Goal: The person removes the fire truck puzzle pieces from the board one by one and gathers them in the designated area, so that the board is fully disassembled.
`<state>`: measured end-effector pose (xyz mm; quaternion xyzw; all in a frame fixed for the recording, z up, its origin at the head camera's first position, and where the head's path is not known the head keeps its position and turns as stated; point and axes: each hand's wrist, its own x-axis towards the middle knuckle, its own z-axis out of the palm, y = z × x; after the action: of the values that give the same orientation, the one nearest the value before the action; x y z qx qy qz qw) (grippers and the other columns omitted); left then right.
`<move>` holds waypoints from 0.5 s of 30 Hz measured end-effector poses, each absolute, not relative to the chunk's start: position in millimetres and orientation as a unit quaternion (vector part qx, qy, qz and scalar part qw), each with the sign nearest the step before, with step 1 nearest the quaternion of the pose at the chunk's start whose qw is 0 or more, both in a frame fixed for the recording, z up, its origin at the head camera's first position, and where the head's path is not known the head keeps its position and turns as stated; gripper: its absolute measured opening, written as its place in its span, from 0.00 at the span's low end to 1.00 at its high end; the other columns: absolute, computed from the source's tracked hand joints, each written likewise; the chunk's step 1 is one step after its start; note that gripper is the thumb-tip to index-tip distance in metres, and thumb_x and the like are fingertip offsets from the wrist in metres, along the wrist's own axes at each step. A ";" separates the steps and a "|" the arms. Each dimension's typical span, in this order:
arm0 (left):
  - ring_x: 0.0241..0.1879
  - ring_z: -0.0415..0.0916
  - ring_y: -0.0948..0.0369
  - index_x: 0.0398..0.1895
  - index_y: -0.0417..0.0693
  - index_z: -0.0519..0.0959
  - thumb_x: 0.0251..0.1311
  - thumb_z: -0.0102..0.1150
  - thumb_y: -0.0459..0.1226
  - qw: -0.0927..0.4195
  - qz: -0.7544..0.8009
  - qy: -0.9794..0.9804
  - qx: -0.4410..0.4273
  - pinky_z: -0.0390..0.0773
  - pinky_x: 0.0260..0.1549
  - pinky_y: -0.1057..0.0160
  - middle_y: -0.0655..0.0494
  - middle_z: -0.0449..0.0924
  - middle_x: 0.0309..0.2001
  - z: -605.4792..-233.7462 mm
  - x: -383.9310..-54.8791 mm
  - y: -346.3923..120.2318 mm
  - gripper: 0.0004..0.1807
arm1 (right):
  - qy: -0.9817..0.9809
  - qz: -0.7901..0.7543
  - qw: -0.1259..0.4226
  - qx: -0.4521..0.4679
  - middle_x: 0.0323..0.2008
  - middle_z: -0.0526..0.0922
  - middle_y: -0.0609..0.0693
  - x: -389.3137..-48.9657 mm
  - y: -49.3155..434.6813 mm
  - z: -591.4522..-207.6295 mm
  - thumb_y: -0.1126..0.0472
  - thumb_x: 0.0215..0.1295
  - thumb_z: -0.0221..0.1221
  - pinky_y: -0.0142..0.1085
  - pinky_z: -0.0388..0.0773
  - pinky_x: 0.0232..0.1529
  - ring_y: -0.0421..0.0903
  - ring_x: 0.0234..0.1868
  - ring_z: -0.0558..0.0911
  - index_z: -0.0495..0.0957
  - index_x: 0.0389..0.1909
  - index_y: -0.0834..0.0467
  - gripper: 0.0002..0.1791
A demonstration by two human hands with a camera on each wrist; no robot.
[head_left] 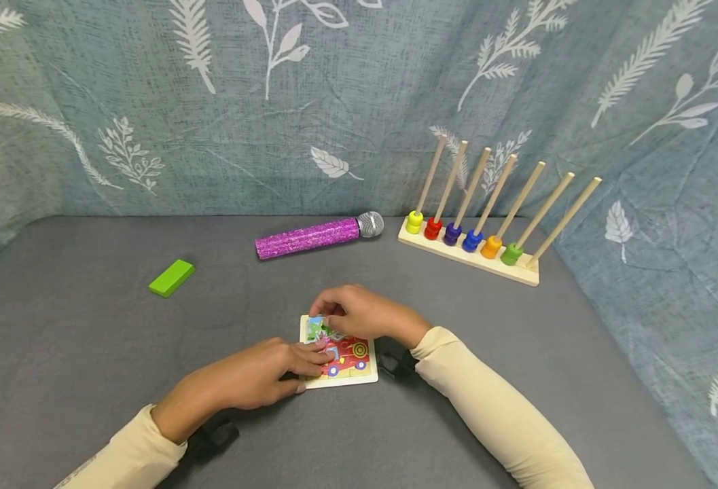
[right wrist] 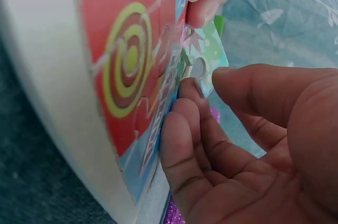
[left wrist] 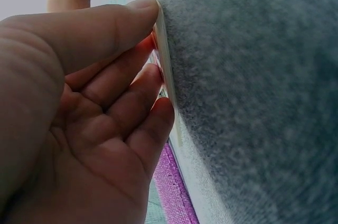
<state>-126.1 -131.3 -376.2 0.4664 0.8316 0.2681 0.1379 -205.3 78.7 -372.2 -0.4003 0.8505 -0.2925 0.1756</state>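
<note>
Left hand [head_left: 255, 375], fingers extended, on puzzle [head_left: 342, 383]; right hand [head_left: 367, 312] pinches piece [right wrist: 213, 49] at puzzle's far side. Microphone [head_left: 310, 238] beyond puzzle.

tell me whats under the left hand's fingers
The left hand has its fingers on the puzzle. Around them, a red vehicle and pale rim partly show. Whatever lies directly beneath the fingers is covered, so I can't see it.

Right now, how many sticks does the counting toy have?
7 sticks in a row on the wooden base: six through yellow, red, purple, blue, orange and green beads, one bare at the right end.
</note>
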 end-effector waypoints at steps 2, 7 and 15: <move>0.62 0.71 0.53 0.55 0.40 0.81 0.60 0.61 0.27 0.136 0.266 0.832 0.468 0.72 0.57 0.51 0.52 0.75 0.61 -375.9 -125.9 -131.9 0.19 | 0.851 -0.297 0.173 -0.398 0.35 0.83 0.45 -205.0 79.1 -373.3 0.71 0.65 0.57 0.29 0.73 0.37 0.36 0.32 0.75 0.82 0.44 0.59 0.11; 0.61 0.71 0.53 0.55 0.39 0.81 0.60 0.61 0.27 0.124 0.257 0.830 0.480 0.73 0.56 0.51 0.51 0.75 0.61 -376.2 -126.2 -132.7 0.19 | 0.849 -0.323 0.164 -0.385 0.34 0.83 0.44 -204.1 79.3 -377.7 0.70 0.66 0.56 0.28 0.72 0.36 0.35 0.31 0.74 0.82 0.43 0.58 0.10; 0.61 0.71 0.52 0.56 0.40 0.80 0.60 0.62 0.27 0.123 0.256 0.828 0.483 0.72 0.57 0.51 0.50 0.75 0.61 -377.9 -127.0 -133.0 0.20 | 0.817 -0.415 0.169 -0.364 0.34 0.83 0.49 -204.7 84.2 -379.9 0.73 0.67 0.53 0.29 0.78 0.35 0.35 0.30 0.78 0.83 0.43 0.64 0.11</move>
<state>-127.0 -133.0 -377.9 0.4828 0.8283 0.2563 0.1226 -204.7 84.2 -379.9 -0.3644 0.8165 -0.4146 0.1693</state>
